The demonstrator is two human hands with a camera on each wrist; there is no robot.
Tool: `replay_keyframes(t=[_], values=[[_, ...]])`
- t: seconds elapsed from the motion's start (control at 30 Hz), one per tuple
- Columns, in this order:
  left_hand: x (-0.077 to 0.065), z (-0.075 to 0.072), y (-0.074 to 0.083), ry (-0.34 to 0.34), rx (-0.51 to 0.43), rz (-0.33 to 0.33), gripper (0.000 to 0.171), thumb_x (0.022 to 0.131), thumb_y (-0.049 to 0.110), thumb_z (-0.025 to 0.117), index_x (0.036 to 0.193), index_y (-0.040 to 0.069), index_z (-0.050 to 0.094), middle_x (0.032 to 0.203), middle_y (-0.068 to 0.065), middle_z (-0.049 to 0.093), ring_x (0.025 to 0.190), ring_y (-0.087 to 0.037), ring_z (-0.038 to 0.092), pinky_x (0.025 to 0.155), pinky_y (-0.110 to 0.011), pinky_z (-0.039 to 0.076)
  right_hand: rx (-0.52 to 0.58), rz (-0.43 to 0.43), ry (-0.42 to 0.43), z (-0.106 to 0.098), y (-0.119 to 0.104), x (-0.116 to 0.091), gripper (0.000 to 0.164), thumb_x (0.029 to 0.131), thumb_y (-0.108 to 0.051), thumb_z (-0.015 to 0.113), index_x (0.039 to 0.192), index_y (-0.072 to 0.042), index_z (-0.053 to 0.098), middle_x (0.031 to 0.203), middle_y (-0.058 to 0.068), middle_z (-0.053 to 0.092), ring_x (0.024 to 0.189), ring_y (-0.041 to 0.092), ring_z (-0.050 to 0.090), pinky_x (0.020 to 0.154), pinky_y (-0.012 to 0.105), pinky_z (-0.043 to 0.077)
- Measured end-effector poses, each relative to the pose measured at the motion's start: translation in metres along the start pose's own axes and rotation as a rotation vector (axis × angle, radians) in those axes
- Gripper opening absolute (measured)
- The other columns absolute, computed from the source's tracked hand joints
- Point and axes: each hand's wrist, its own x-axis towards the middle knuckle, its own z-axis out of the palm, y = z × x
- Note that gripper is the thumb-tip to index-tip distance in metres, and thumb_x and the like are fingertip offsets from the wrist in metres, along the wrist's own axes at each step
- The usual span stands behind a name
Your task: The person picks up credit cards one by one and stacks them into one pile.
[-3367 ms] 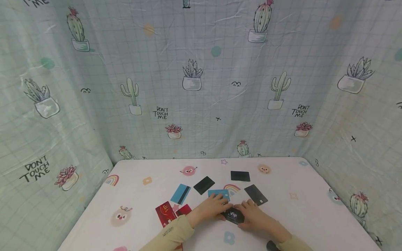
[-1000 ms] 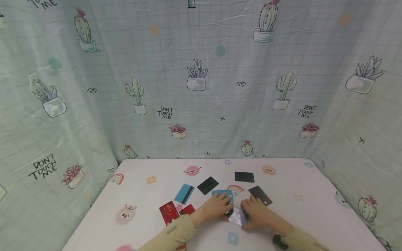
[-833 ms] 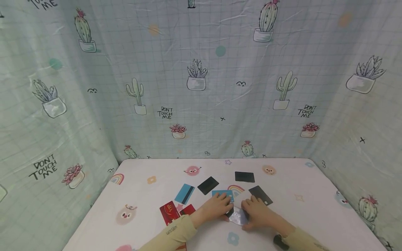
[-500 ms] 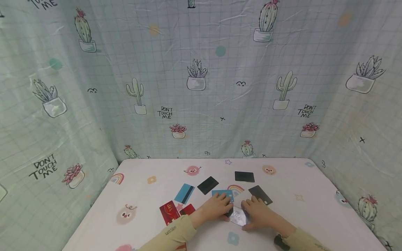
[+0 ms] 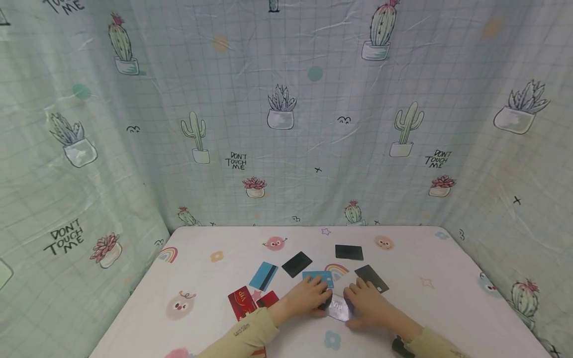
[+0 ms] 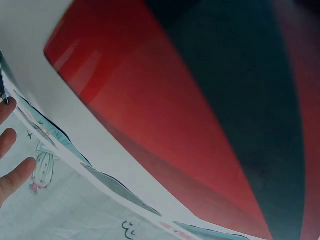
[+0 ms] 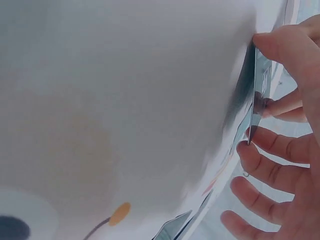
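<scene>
head view: left hand [image 5: 306, 297] and right hand [image 5: 368, 304] pinch opposite ends of the glossy vip card [image 5: 338, 308], near the blue card [image 5: 326, 274], seemingly to tilt or inspect it, so the next move calls for matched, gentle pressure.

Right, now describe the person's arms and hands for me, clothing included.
The left hand and right hand are both bare, with no gloves showing. Both arms wear pale yellow, long sleeves. The left sleeve has a short line of dark lettering, too small to read surely; the right sleeve shows a faint dark mark near the picture's bottom edge.
</scene>
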Motion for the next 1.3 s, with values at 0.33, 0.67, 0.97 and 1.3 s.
replay_keyframes(t=[0.33, 0.67, 0.97, 1.3], values=[[-0.002, 0.003, 0.001, 0.019, 0.033, -0.006, 0.056, 0.081, 0.059, 0.048, 0.122, 0.022, 0.049, 0.113, 0.004, 0.054, 0.102, -0.013, 0.045, 0.091, -0.032, 0.042, -0.018, 0.012, 0.033, -0.005, -0.002, -0.002, 0.057, 0.060, -0.056, 0.068, 0.097, -0.014, 0.057, 0.084, -0.004, 0.051, 0.081, 0.014, 0.039, 0.073, 0.039, 0.038], [-0.003, 0.001, 0.002, 0.026, 0.029, -0.024, 0.056, 0.081, 0.058, 0.049, 0.123, 0.021, 0.049, 0.113, 0.005, 0.054, 0.100, -0.012, 0.045, 0.090, -0.031, 0.041, -0.043, 0.017, 0.098, -0.004, 0.000, -0.005, 0.054, 0.061, -0.056, 0.067, 0.097, -0.016, 0.059, 0.084, -0.007, 0.051, 0.079, 0.011, 0.036, 0.070, 0.035, 0.037], [-0.007, -0.002, 0.002, 0.039, 0.031, -0.030, 0.055, 0.082, 0.057, 0.049, 0.124, 0.021, 0.049, 0.111, 0.005, 0.054, 0.099, -0.012, 0.045, 0.089, -0.031, 0.041, -0.007, 0.012, 0.127, -0.002, 0.002, -0.006, 0.051, 0.062, -0.054, 0.067, 0.096, -0.016, 0.059, 0.087, -0.008, 0.049, 0.082, 0.010, 0.037, 0.072, 0.036, 0.038], [-0.010, -0.004, 0.003, 0.048, 0.025, -0.058, 0.053, 0.082, 0.055, 0.050, 0.122, 0.022, 0.050, 0.112, 0.006, 0.054, 0.100, -0.012, 0.045, 0.083, -0.029, 0.041, -0.007, 0.033, 0.120, 0.001, 0.004, -0.004, 0.053, 0.062, -0.055, 0.066, 0.099, -0.017, 0.059, 0.088, -0.007, 0.051, 0.084, 0.011, 0.038, 0.074, 0.037, 0.040]])
